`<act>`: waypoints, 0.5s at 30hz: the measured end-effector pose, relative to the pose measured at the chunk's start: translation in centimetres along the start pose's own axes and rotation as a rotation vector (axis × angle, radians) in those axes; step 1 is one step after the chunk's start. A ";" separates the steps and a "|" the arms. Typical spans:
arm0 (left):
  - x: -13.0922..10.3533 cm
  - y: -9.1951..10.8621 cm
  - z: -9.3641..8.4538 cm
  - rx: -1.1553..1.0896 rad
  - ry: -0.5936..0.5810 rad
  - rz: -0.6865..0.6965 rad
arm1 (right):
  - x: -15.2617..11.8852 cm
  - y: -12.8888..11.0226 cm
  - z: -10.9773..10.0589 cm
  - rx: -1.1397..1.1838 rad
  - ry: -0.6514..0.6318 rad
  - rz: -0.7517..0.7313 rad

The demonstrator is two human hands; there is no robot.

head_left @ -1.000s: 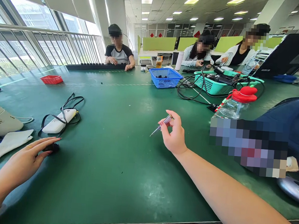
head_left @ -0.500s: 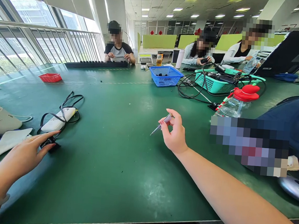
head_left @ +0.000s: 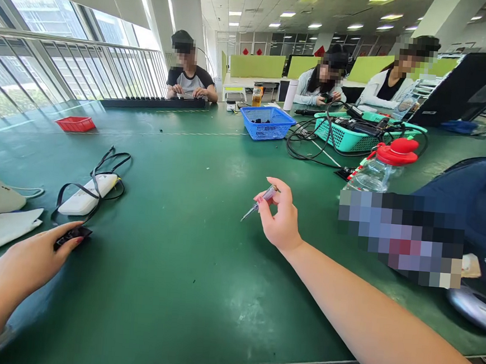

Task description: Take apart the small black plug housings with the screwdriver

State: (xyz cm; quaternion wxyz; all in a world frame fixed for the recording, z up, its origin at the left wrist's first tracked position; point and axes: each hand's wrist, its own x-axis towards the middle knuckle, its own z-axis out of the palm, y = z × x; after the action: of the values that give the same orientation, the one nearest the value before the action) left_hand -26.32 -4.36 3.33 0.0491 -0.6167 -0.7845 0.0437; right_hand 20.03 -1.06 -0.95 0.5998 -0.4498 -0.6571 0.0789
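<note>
At the left of the green table (head_left: pixel 154 287), my left hand (head_left: pixel 39 256) has its fingers and thumb around a small black object (head_left: pixel 74 236). Just beyond it lies a white power bank (head_left: pixel 88 194) with a black strap (head_left: pixel 116 163) looped over it. My right hand (head_left: pixel 280 216) is raised over the middle of the table and pinches a slim screwdriver (head_left: pixel 258 203) between thumb and fingers. The tool's thin tip points down and to the left.
A red tray (head_left: pixel 76 124), a blue basket (head_left: pixel 266 124) and a teal basket of cables (head_left: pixel 356 136) stand farther back. On the right are a red-lidded bottle (head_left: pixel 372 172) and a dark blue cap (head_left: pixel 472 205). Three people sit across the table.
The fingers of my left hand have closed around the black object. My right hand holds the screwdriver as before. The whole view has shifted slightly.
</note>
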 end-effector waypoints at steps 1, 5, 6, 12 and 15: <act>0.0 -0.2 0.2 -0.004 -0.004 -0.011 | 0.0 0.0 0.0 0.000 -0.001 -0.002; 0.1 -1.0 1.0 -0.034 0.056 0.031 | 0.0 0.0 0.0 0.001 -0.003 -0.012; 0.1 -1.1 1.0 -0.034 0.060 0.041 | 0.0 0.0 0.0 0.000 -0.004 -0.013; 0.3 -1.5 0.9 -0.045 0.005 0.069 | 0.0 -0.2 0.0 0.015 -0.013 -0.010; 0.4 -1.6 0.8 -0.042 0.016 0.062 | 0.0 -0.2 0.0 0.011 -0.011 -0.008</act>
State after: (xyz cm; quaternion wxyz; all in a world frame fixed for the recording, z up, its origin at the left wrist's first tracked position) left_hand -28.09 -4.38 2.74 0.0410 -0.6418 -0.7654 0.0237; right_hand 19.96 -1.17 -0.78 0.5988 -0.4434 -0.6618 0.0826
